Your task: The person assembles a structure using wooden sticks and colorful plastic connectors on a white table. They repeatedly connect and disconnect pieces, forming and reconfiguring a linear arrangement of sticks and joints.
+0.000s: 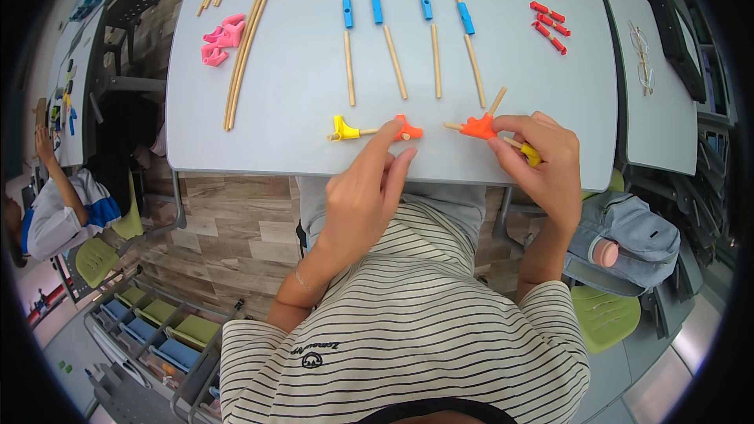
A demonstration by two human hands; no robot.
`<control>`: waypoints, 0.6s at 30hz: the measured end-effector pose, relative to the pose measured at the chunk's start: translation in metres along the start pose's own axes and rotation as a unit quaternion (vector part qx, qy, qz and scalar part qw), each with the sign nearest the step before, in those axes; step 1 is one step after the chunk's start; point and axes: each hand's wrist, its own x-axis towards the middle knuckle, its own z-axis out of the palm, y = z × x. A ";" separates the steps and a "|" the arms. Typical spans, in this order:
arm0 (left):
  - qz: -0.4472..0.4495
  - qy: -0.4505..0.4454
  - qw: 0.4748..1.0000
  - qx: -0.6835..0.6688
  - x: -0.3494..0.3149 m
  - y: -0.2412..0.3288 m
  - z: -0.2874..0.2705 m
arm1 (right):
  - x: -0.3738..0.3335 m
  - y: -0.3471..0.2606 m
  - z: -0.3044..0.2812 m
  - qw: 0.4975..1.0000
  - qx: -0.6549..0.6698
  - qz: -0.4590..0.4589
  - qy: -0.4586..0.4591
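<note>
One orange connector (476,126) near the edge of the bench (283,126), at ten o'clock from the right hand (554,160), pinched in its fingers (520,124), wooden sticks (498,101) and yellow connector (532,155) attached. Another orange connector (408,129) at one o'clock from the left hand (357,198), by its fingertips (386,138); unclear whether grasped or touched. At twelve from the right hand, red connectors (553,26); at eleven from the left, pink connectors (229,33).

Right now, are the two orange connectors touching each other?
Apart: the head view shows tabletop between the left orange connector and the right orange connector.
</note>
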 end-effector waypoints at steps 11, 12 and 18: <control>0.027 -0.051 0.989 -0.135 0.009 0.036 -0.032 | 0.000 -0.022 -0.015 0.960 0.242 0.054 -0.129; 0.040 -0.056 0.989 -0.133 0.014 0.036 -0.031 | 0.000 -0.023 -0.015 0.953 0.263 0.057 -0.138; 0.033 -0.099 0.955 -0.277 0.020 0.032 -0.030 | 0.001 -0.024 -0.018 0.913 0.333 0.111 -0.208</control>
